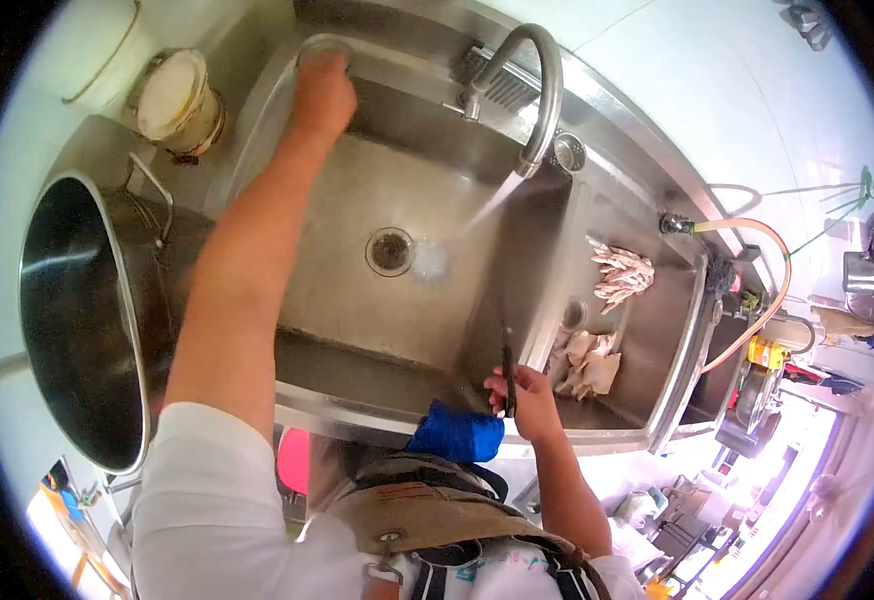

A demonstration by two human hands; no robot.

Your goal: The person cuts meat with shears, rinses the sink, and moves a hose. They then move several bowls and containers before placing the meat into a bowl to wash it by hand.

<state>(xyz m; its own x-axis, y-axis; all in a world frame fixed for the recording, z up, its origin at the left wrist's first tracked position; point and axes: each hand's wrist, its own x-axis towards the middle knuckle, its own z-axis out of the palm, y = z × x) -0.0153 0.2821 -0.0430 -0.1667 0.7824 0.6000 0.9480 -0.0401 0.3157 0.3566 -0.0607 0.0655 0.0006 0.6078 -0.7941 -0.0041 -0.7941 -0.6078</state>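
Note:
My left hand (325,92) reaches to the far left corner of the large steel sink (357,270), its fingers closed on something round and pale at the rim that I cannot make out. Near the front right edge of that basin, my right hand (529,400) grips a dark, thin tool (507,365) held upright. A curved faucet (547,90) pours water (494,200) toward the drain (390,252). In the smaller right basin lie a bundle of pale, finger-like pieces (622,274) and some flat beige pieces (589,365).
A large steel pot (82,320) stands at the left, with a lidded bucket (179,105) behind it. A blue cloth (457,432) hangs over the sink's front edge. An orange hose (779,255) arcs at the right. A small strainer cup (568,152) sits beside the faucet.

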